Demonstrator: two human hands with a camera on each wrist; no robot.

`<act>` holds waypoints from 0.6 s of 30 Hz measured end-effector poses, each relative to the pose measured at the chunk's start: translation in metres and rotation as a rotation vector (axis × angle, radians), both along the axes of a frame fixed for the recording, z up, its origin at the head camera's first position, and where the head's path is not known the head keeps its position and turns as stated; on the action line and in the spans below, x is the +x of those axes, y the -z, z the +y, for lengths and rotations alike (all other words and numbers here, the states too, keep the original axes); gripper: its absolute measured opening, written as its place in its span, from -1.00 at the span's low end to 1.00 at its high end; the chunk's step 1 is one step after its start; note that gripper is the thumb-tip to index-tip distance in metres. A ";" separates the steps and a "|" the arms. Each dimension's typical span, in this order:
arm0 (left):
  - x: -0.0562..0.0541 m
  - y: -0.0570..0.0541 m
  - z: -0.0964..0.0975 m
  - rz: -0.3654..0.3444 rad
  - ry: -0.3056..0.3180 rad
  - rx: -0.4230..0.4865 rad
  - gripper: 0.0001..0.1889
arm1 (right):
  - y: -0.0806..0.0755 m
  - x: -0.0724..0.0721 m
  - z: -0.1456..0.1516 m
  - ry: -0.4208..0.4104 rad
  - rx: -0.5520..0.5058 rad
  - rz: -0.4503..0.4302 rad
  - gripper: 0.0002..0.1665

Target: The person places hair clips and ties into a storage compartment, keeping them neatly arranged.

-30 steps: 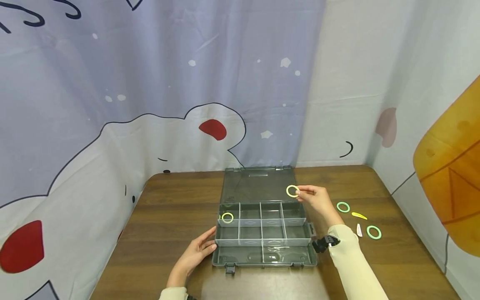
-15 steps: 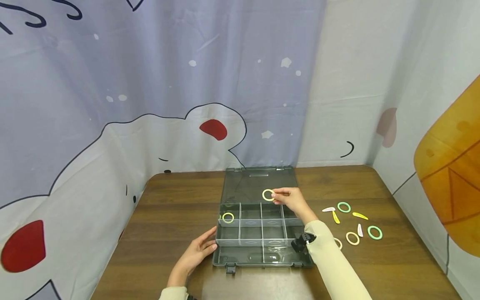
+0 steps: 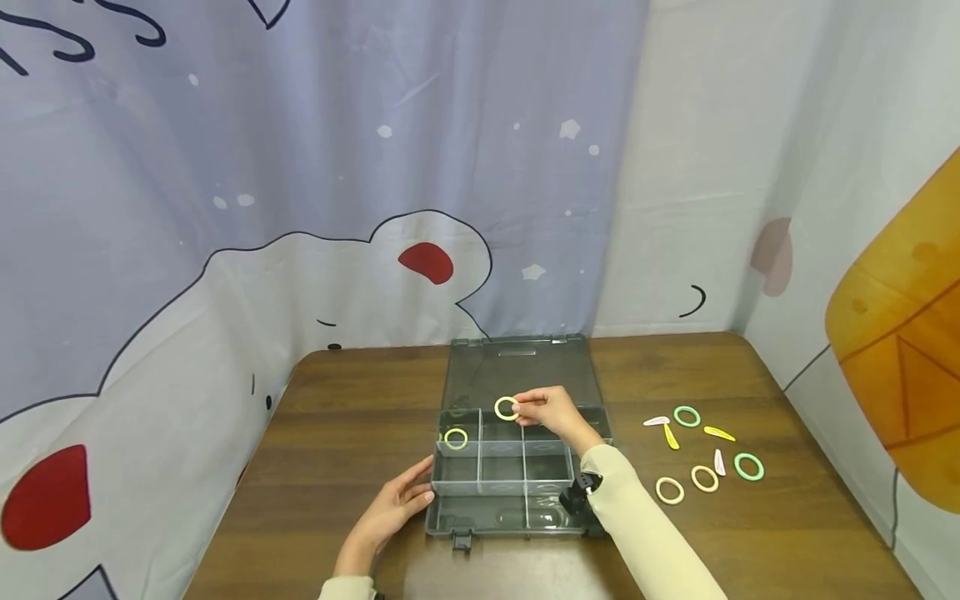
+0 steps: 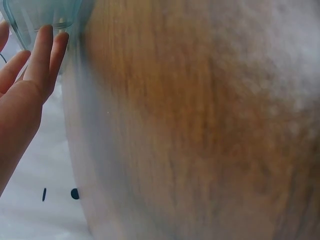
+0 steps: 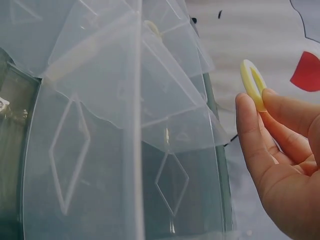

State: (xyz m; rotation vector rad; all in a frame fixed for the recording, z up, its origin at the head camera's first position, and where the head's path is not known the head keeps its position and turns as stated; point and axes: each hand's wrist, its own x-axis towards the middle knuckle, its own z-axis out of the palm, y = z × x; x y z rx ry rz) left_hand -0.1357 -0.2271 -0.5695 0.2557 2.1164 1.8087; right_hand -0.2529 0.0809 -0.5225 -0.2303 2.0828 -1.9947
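the right hand (image 3: 547, 410) is pinching a yellow ring (image 5: 248, 86) between thumb and fingertips, holding it over the back row of the clear-divided box (image 3: 487, 512), near the second compartment from the left. another yellow ring (image 3: 446, 438) is sitting at the back-left compartment (from the head camera it is overlapping a divider's top line). the left hand (image 3: 386, 507) is resting loose, outstretched fingers against the box's left side. the right sleeve (image 3: 645, 521) is covering part of the box's right end, and the dark see-through lid (image 3: 517, 371) is lying open behind. farther right, on the wooden table (image 3: 360, 408), two cream rings (image 3: 657, 490), two green rings (image 3: 676, 414), two yellow clips (image 3: 720, 433) and two pale clips (image 3: 719, 462) are lying scattered, one yellow clip and one pale clip nearly meeting at their ends. beyond the table, a printed curtain (image 3: 450, 125) is hanging in soft folds
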 end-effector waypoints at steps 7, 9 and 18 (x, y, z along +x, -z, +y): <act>0.002 0.000 0.001 0.018 -0.006 -0.007 -0.33 | 0.002 0.004 -0.014 -0.021 0.050 -0.003 -0.70; 0.003 0.000 0.002 0.018 -0.010 -0.005 -0.33 | 0.003 0.005 -0.017 -0.030 0.069 -0.006 -0.70; 0.004 0.000 0.003 0.004 -0.026 0.044 -0.33 | 0.011 0.007 -0.027 -0.050 0.104 0.033 -0.75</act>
